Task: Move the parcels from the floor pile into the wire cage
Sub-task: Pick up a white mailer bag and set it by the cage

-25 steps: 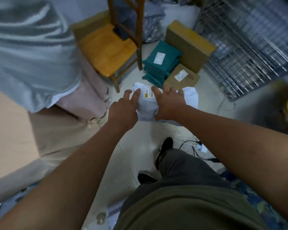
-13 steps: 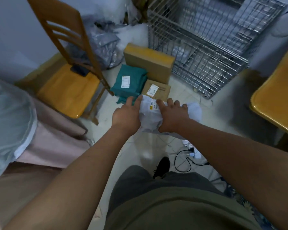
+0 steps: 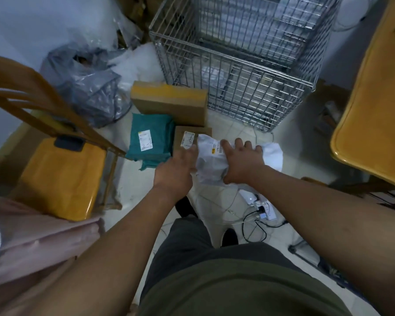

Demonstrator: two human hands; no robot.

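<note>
Your left hand and right hand grip the white parcel from either side, fingers curled over its top edge, just in front of the small box, with bare tile between it and the wire cage, table edge close on your right.

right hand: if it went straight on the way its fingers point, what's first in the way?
Probably the wire cage: the right hand, gripping the white parcel, points at its near wall, just right of the large cardboard box. Height unclear; it might clear the rim.
</note>
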